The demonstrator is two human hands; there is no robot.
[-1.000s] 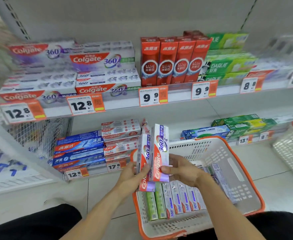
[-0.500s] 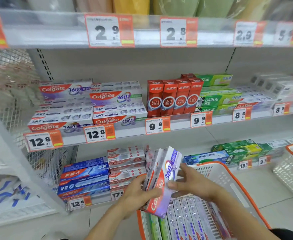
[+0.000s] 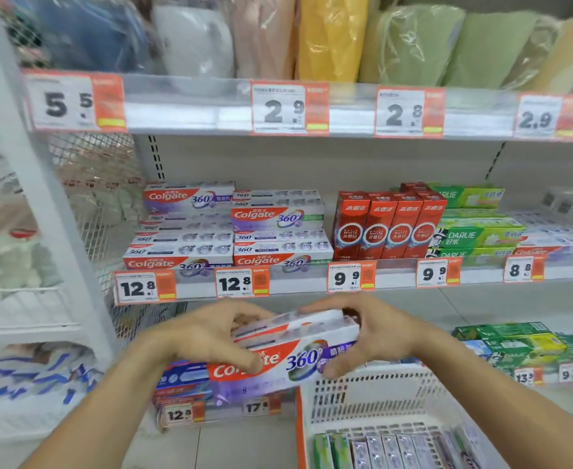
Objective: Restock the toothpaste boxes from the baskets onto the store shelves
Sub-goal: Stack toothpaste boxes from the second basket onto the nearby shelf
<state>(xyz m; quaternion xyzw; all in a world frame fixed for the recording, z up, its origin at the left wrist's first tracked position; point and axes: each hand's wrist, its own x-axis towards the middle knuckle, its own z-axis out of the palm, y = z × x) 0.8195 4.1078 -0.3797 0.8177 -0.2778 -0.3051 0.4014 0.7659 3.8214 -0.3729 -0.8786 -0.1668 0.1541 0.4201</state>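
Head view: now turned flat, no longer upright as a second ago, Colgate 360 boxes [image 3: 288, 353] clamped between left hand [image 3: 207, 336] and right hand [image 3: 376, 333], lifted clear of orange-rimmed basket [image 3: 373, 394] below-right. Ready for shelving. Above the grip, middle shelf [image 3: 298, 282] with matching Colgate stacks [image 3: 227, 231]; tiled floor beneath.

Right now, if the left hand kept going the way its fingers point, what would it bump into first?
The left hand grips the Colgate boxes, fingers pointing right. Going straight on, it would probably meet the right hand first, which holds the other end of the same boxes. Depth is hard to judge.
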